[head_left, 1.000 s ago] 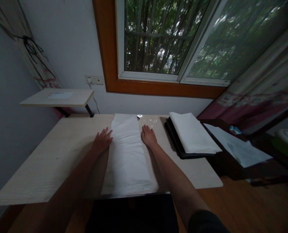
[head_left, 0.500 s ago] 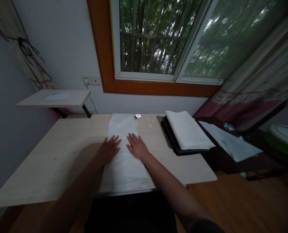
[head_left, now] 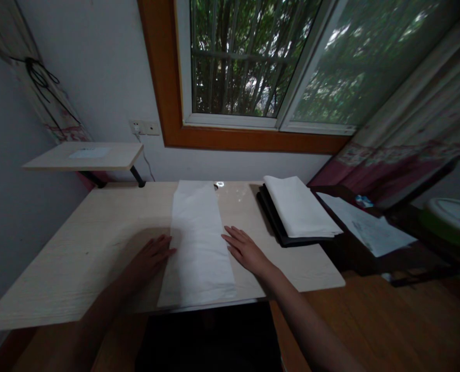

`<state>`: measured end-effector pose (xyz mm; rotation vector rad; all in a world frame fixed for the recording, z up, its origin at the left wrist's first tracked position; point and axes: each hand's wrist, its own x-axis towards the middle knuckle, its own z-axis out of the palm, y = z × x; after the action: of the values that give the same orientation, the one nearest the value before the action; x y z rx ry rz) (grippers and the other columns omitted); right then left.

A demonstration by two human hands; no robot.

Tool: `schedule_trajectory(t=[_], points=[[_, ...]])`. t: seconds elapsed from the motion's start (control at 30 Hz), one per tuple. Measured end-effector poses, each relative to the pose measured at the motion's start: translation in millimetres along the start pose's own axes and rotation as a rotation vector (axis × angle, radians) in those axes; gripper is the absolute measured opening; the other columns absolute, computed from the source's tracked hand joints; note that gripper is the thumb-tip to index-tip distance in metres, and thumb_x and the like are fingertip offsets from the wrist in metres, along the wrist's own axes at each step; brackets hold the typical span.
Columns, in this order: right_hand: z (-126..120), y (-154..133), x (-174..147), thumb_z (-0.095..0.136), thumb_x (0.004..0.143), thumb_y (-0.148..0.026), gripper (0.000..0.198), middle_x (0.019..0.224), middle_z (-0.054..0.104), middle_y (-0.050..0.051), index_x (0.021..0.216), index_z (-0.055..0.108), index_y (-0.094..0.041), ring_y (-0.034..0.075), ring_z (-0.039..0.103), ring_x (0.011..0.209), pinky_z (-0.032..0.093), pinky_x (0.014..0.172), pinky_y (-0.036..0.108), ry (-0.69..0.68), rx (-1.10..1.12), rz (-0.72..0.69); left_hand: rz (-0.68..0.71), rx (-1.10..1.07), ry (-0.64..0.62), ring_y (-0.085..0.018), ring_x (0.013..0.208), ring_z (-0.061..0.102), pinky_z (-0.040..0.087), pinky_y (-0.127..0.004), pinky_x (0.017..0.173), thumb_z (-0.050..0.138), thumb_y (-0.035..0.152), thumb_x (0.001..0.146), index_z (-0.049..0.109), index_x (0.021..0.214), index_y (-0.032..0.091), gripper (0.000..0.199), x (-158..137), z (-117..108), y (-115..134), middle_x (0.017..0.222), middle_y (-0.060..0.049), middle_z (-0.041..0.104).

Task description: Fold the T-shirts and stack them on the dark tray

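A long strip of folded white cloth [head_left: 199,237] lies flat on the pale wooden desk [head_left: 109,222], reaching from the back edge to the front. At its left edge rests my left hand [head_left: 154,254], fingers stretched out and tips touching or just beside the fabric. My right hand [head_left: 247,250] is at the opposite edge, open with fingers extended and fingertips near the cloth's border. Neither hand grips anything. Slight wrinkles show on the cloth near its front end.
To the right, folded white fabric [head_left: 300,209] lies on folded black fabric [head_left: 274,230]. A small raised shelf [head_left: 113,155] stands at the back left. Beyond the desk's right side, a dark surface holds a sheet of paper [head_left: 365,227]. A window [head_left: 245,67] is ahead.
Both hands have moved apart, from flat on the middle of the white cloth outward to its left and right edges. The cloth has stayed in place.
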<state>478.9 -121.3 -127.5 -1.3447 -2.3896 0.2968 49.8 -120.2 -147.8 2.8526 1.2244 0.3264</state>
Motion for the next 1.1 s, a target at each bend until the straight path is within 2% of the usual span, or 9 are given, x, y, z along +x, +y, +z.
schedule_trajectory(t=[0.1, 0.3, 0.4, 0.53, 0.63, 0.73, 0.97, 1.03, 1.1], points=[[-8.5, -5.7, -4.0, 0.065, 0.099, -0.03, 0.057, 0.166, 0.037, 0.006, 0.153, 0.049, -0.036, 0.03, 0.027, 0.156, 0.028, 0.123, 0.061, -0.057, 0.032, -0.026, 0.023, -0.02, -0.012, -0.031, 0.158, 0.022, 0.028, -0.058, 0.124, 0.051, 0.029, 0.102, 0.055, 0.147, 0.039, 0.047, -0.3, -4.5, 4.4, 0.168, -0.002, 0.034], [-14.4, -15.9, -6.9, 0.078, 0.089, -0.029, 0.059, 0.164, 0.041, 0.004, 0.143, 0.059, -0.041, 0.031, 0.028, 0.156, 0.025, 0.124, 0.06, -0.143, 0.139, -0.133, 0.096, -0.053, -0.028, -0.033, 0.16, 0.013, 0.024, -0.062, 0.125, 0.061, 0.014, 0.087, 0.056, 0.146, 0.04, 0.064, 4.9, -9.7, 14.2, 0.169, -0.001, 0.033], [-11.1, -17.8, -9.7, 0.079, 0.089, -0.032, 0.049, 0.158, 0.05, 0.004, 0.135, 0.067, -0.039, 0.031, 0.029, 0.155, 0.025, 0.125, 0.057, -0.141, 0.219, -0.179, 0.133, -0.077, -0.03, -0.029, 0.159, 0.021, 0.021, -0.062, 0.127, 0.061, 0.011, 0.086, 0.059, 0.142, 0.04, 0.063, 6.4, -12.9, 21.8, 0.162, 0.001, 0.045], [-6.3, -18.0, -10.3, 0.07, 0.095, -0.043, 0.029, 0.138, 0.068, 0.005, 0.122, 0.076, -0.036, 0.028, 0.039, 0.151, 0.022, 0.126, 0.057, -0.147, 0.372, -0.208, 0.173, -0.132, -0.042, -0.025, 0.149, 0.043, 0.024, -0.058, 0.128, 0.058, 0.014, 0.091, 0.062, 0.14, 0.037, 0.055, 9.6, -15.3, 32.4, 0.151, -0.001, 0.059], [-5.1, -17.5, -8.8, 0.062, 0.097, -0.057, 0.033, 0.125, 0.075, 0.006, 0.116, 0.078, -0.036, 0.027, 0.052, 0.142, 0.023, 0.125, 0.057, -0.146, 0.493, -0.187, 0.18, -0.175, -0.028, -0.022, 0.142, 0.052, 0.03, -0.053, 0.127, 0.053, 0.016, 0.095, 0.061, 0.141, 0.035, 0.051, 11.7, -13.8, 36.6, 0.148, -0.002, 0.061], [-5.5, -17.8, -8.8, 0.057, 0.096, -0.064, 0.042, 0.123, 0.076, 0.007, 0.116, 0.078, -0.034, 0.025, 0.062, 0.132, 0.03, 0.123, 0.054, -0.123, 0.592, -0.163, 0.198, -0.199, -0.01, -0.021, 0.138, 0.056, 0.032, -0.052, 0.126, 0.051, 0.017, 0.097, 0.064, 0.137, 0.034, 0.046, 12.2, -10.4, 36.7, 0.144, -0.003, 0.065], [-12.5, -24.4, -13.1, 0.06, 0.096, -0.061, 0.038, 0.115, 0.079, 0.007, 0.113, 0.079, -0.033, 0.024, 0.069, 0.119, 0.041, 0.117, 0.048, -0.091, 0.73, -0.111, 0.211, -0.318, -0.011, -0.02, 0.126, 0.066, 0.035, -0.052, 0.124, 0.054, 0.023, 0.098, 0.07, 0.127, 0.031, 0.034, 9.5, -14.8, 38.9, 0.128, -0.004, 0.075], [-18.2, -28.5, -14.0, 0.061, 0.097, -0.059, 0.037, 0.11, 0.08, 0.007, 0.112, 0.08, -0.031, 0.024, 0.071, 0.113, 0.045, 0.112, 0.046, -0.089, 0.774, -0.104, 0.178, -0.367, -0.013, -0.02, 0.118, 0.07, 0.035, -0.051, 0.124, 0.054, 0.023, 0.098, 0.07, 0.126, 0.031, 0.033, 8.4, -21.2, 42.2, 0.122, -0.003, 0.077], [-25.8, -32.9, -15.1, 0.063, 0.096, -0.058, 0.036, 0.105, 0.08, 0.007, 0.109, 0.081, -0.029, 0.023, 0.072, 0.104, 0.051, 0.102, 0.041, -0.112, 0.823, -0.072, 0.125, -0.418, -0.027, -0.021, 0.115, 0.072, 0.042, -0.047, 0.119, 0.057, 0.025, 0.096, 0.071, 0.124, 0.031, 0.032, 6.5, -29.9, 45.9, 0.12, -0.003, 0.078]])
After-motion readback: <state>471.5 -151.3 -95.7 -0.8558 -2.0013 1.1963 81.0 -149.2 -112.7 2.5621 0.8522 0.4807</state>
